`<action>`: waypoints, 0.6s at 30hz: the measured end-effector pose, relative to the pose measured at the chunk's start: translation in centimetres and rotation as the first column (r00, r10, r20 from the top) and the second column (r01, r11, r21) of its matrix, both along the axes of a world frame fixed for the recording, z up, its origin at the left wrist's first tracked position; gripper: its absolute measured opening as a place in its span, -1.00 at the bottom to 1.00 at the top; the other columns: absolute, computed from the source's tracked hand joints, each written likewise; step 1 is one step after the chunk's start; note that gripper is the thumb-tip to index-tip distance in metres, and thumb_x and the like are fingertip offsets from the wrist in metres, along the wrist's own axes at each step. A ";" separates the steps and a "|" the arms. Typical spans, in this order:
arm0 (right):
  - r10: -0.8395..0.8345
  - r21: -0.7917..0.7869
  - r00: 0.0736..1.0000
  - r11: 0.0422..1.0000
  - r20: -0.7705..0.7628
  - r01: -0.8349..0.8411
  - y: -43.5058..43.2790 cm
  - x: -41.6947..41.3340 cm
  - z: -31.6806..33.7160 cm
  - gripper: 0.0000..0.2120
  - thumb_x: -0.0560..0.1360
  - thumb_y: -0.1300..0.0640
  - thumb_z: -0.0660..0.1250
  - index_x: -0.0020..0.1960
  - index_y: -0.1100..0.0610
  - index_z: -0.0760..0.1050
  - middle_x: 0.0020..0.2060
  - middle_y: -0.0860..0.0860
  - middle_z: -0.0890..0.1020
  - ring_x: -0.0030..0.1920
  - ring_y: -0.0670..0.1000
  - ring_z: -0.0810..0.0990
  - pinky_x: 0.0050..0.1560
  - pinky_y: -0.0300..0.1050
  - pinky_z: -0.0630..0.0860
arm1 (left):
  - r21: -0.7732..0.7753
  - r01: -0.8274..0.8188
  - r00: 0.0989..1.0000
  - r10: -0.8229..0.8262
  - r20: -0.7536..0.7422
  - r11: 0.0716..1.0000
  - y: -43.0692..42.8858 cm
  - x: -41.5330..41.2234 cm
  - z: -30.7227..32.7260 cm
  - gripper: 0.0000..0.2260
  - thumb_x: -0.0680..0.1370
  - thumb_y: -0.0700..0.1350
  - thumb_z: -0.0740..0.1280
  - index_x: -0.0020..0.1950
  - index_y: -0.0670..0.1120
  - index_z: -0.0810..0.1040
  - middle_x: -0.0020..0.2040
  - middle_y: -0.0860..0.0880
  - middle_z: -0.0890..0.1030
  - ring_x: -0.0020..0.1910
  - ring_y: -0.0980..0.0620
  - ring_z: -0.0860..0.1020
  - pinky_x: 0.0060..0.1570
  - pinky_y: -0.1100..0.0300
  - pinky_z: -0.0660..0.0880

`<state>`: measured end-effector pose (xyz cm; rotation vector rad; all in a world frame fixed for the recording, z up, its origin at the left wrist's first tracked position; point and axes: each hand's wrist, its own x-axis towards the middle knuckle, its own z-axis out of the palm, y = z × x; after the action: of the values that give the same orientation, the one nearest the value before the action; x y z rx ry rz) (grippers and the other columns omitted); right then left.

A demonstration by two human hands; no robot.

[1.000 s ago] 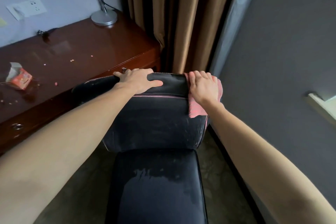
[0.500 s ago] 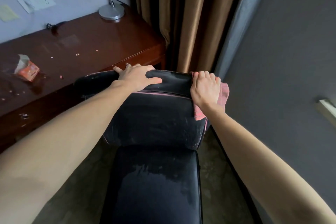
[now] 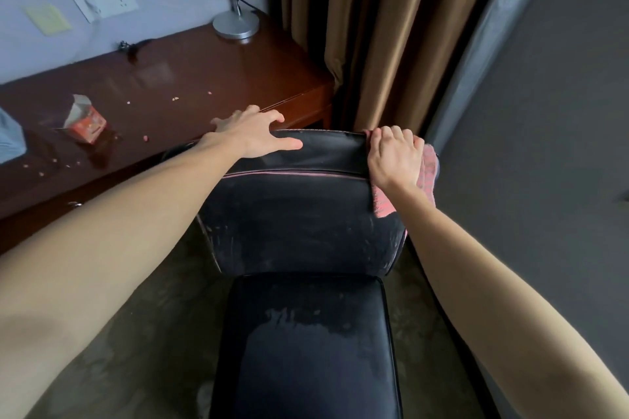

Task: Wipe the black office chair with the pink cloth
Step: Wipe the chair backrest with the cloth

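The black office chair (image 3: 299, 228) stands right in front of me, its backrest facing me and its seat showing a damp patch. My left hand (image 3: 253, 136) lies over the top left of the backrest, fingers spread, thumb on the front face. My right hand (image 3: 394, 158) presses the pink cloth (image 3: 427, 177) against the backrest's top right corner. The cloth hangs down the right edge and is partly hidden under the hand.
A dark wooden desk (image 3: 190, 85) stands behind the chair on the left, with crumbs, a torn orange carton (image 3: 85, 119) and a lamp base (image 3: 236, 25). Brown curtains (image 3: 381, 27) hang behind. A grey wall (image 3: 551, 133) runs close along the right.
My right hand has curled more tightly over the cloth at the backrest's top right corner. My left hand has opened and spread its fingers. The view has tilted, showing more desk.
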<state>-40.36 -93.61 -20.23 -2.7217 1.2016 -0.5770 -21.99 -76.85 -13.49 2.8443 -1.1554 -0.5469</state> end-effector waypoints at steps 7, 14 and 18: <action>-0.079 0.047 0.997 0.996 -0.021 0.080 3.2 4.1 0.4 -0.62 0.65 0.07 -0.05 0.05 0.14 0.54 0.06 0.08 0.60 0.14 0.17 0.45 0.29 0.07 0.16 | -0.016 0.062 0.998 -0.062 -0.024 0.998 0.6 0.9 -1.8 -0.32 0.43 0.55 0.06 0.43 0.22 0.36 0.46 -0.11 0.40 0.40 -0.29 0.37 0.36 -0.43 0.13; 0.071 0.030 0.997 0.997 -0.028 -0.070 5.6 6.6 0.6 -0.68 0.66 0.06 -0.01 -0.06 0.08 0.49 -0.01 0.05 0.59 0.07 0.16 0.47 0.21 0.05 0.23 | -0.002 0.065 0.997 -0.065 -0.039 0.998 1.1 2.0 -2.1 -0.31 0.43 0.56 0.04 0.42 0.21 0.38 0.45 -0.14 0.42 0.40 -0.33 0.36 0.34 -0.46 0.12; -0.055 0.042 0.998 0.997 -0.037 0.057 1.6 2.3 0.5 -0.66 0.66 0.01 -0.03 -0.07 0.10 0.47 0.00 0.11 0.59 0.10 0.19 0.46 0.18 0.02 0.23 | -0.033 0.055 0.997 -0.057 -0.051 0.998 0.5 1.3 -1.8 -0.33 0.44 0.54 0.07 0.41 0.20 0.41 0.41 -0.13 0.47 0.38 -0.31 0.39 0.36 -0.40 0.11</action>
<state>-38.05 -91.97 -19.74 -2.6810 1.2872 -0.5045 -20.71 -76.31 -15.27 2.7616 -1.2267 -0.5950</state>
